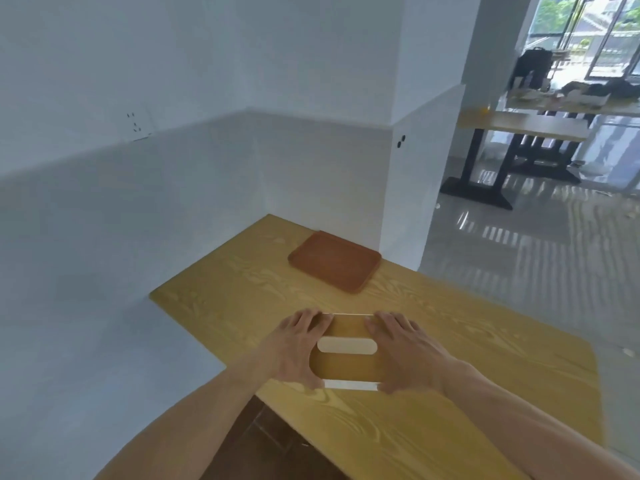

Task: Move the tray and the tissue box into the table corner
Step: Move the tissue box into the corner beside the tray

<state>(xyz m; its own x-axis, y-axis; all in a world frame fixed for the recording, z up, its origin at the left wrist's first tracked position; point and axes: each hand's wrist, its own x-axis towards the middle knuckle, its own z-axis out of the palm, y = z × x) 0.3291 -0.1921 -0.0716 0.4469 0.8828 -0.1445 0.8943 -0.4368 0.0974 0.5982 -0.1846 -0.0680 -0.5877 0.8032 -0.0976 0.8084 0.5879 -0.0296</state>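
The tissue box (347, 363) has a wood-coloured lid with a pale oval slot and white sides. It sits near the middle of the yellow wooden table (433, 341). My left hand (298, 344) grips its left end and my right hand (403, 348) grips its right end, fingers spread over the top edges. The empty brown tray (334, 260) lies flat farther back, close to the white wall, apart from the box and from both hands.
White walls bound the table at the back and left, meeting at the far corner (273, 216). A white pillar (408, 188) stands behind the tray. To the right lies shiny floor and other tables (526, 128) with black legs.
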